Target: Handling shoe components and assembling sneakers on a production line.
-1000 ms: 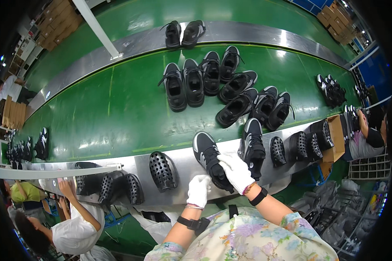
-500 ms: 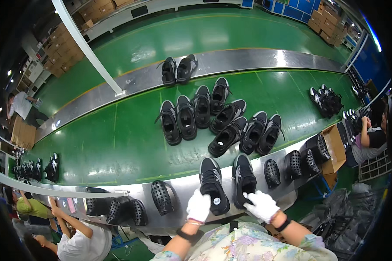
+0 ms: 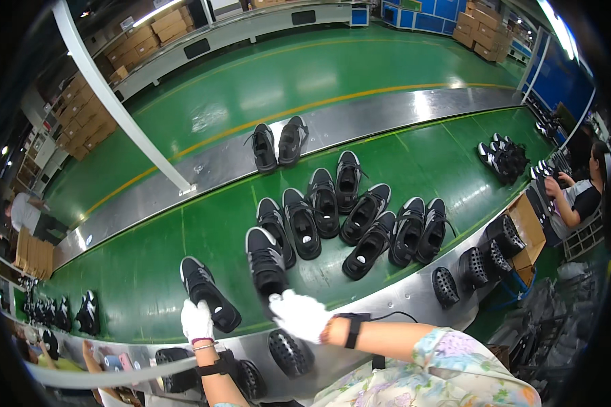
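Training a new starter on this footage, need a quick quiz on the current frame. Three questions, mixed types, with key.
1. True or false: the left hand and the right hand are both gloved in white.

2. What is the right hand touching?
A) a cardboard box
B) the heel end of a shoe
C) a metal post

3. Fill in: the broad work surface running beyond the hands is ___ in colour.

Key: 1 true; 2 B; 3 green.
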`<state>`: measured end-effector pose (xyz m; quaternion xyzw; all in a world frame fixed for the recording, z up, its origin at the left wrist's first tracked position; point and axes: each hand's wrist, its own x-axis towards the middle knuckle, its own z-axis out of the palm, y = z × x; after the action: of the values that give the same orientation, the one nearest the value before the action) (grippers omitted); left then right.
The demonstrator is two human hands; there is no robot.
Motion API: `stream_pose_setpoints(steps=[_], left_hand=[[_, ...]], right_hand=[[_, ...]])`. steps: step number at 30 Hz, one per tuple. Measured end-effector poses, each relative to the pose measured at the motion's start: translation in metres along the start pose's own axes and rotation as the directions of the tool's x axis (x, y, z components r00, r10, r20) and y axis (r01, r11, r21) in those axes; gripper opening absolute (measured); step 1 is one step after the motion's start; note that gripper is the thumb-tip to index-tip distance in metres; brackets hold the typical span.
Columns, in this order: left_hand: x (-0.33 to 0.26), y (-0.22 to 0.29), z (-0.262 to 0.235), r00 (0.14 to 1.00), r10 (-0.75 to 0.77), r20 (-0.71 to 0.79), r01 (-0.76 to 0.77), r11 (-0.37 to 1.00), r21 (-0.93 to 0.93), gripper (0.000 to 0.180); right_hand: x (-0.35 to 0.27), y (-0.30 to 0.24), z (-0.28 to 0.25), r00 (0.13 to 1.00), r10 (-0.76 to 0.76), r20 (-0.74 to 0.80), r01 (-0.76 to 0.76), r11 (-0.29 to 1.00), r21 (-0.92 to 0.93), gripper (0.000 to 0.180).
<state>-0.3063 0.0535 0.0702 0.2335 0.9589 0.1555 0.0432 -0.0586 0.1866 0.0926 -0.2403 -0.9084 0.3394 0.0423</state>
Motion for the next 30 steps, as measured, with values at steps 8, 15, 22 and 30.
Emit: stream_pose_setpoints(steps=[8,15,22,30], left_hand=[[0.056,-0.056,0.084,0.986,-0.152,0.07,0.163,0.967,-0.198,0.045],[0.069,-0.098,0.104,0.978,-0.171,0.122,0.198,0.946,-0.258,0.054],[0.018,0.085,0.024,0.868,0.471,-0.154,-0.495,0.803,-0.332,0.036],[0.034,0.183,0.12,0.672,0.657,0.341,-0.729,0.668,0.15,0.088]], right_hand=[[0.097,-0.017,0.071,0.995,0.092,-0.037,-0.09,0.994,0.056,0.024],[0.102,0.025,0.101,0.99,-0.131,-0.05,0.129,0.991,-0.041,0.025],[-0.007,0.051,-0.056,0.896,0.409,-0.173,-0.438,0.878,-0.194,0.045],[-0.05,0.156,-0.012,0.789,0.57,-0.228,-0.59,0.807,-0.024,0.048]])
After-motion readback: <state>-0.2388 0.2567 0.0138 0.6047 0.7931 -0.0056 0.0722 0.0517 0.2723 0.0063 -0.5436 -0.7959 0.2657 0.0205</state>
